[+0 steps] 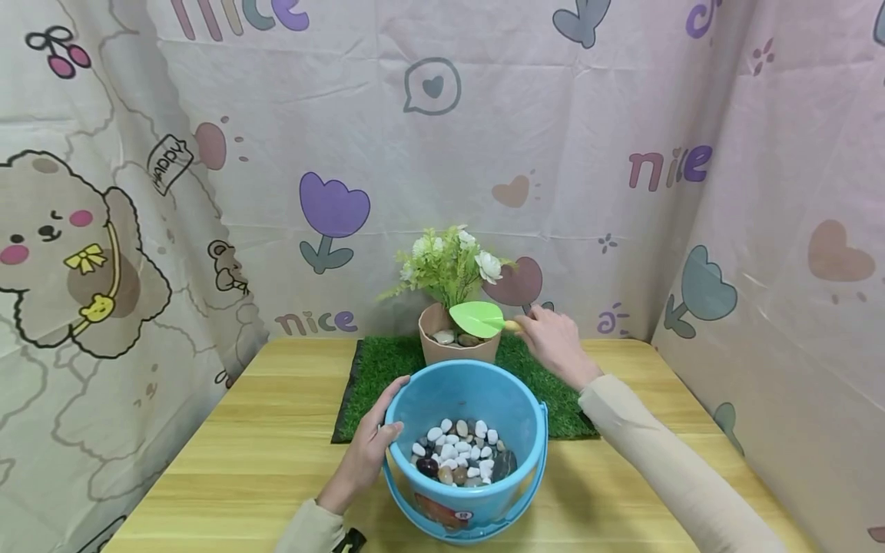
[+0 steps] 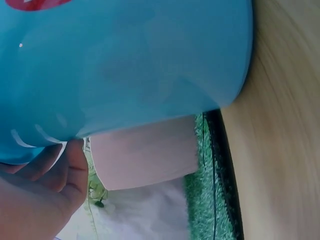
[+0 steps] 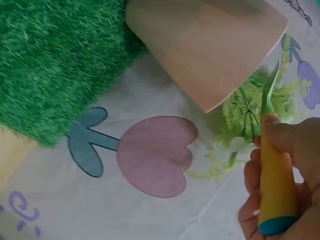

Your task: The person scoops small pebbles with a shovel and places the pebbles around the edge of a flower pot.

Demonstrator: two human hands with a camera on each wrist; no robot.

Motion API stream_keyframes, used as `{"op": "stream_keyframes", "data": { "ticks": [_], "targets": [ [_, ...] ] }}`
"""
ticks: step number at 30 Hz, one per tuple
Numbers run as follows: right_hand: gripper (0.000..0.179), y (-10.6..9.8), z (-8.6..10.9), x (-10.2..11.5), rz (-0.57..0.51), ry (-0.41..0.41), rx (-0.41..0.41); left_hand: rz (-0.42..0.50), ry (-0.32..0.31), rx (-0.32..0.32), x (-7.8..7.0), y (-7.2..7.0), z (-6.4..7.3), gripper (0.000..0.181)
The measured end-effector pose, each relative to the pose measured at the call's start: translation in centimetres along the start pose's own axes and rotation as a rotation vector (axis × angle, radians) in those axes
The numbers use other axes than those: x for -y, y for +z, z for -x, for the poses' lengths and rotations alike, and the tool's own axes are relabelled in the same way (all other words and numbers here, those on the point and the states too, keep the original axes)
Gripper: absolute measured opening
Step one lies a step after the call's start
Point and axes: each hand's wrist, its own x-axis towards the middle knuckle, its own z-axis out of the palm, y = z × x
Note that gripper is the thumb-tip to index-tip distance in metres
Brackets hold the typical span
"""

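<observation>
A blue bucket (image 1: 477, 507) stands on the table with white, brown and dark pebbles (image 1: 459, 453) inside. My left hand (image 1: 366, 453) holds its left rim, and the left wrist view shows that hand (image 2: 45, 195) against the bucket's wall (image 2: 125, 65). In my right hand (image 1: 556, 346) is a small garden trowel with a green leaf-shaped blade (image 1: 477, 318). The right wrist view shows the fingers round its yellow handle (image 3: 277, 185). The blade is over the mouth of a pinkish flowerpot (image 1: 459, 352), which holds a few stones and a white-flowered plant (image 1: 449, 265).
Under the flowerpot lies a green artificial grass mat (image 1: 380, 384), partly behind the bucket. Both are on a light wooden table (image 1: 235, 461). A printed cloth (image 1: 442, 153) hangs close behind the plant and along both sides.
</observation>
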Motion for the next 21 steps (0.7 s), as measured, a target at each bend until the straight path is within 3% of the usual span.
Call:
{"op": "stream_keyframes", "data": {
  "ticks": [10, 17, 21],
  "targets": [
    [0.026, 0.4, 3.1, -1.8, -0.098, 0.133, 0.115, -0.047, -0.021, 0.077, -0.4, -0.9, -0.3, 0.069],
    [0.027, 0.8, 4.7, -2.7, -0.176, 0.271, 0.245, -0.066, -0.042, 0.115, -0.8, -1.2, -0.5, 0.073],
    [0.022, 1.2, 5.9, -3.0, -0.21, 0.296, 0.275, -0.058, -0.042, 0.126, -0.7, -1.2, -0.7, 0.073]
  ]
}}
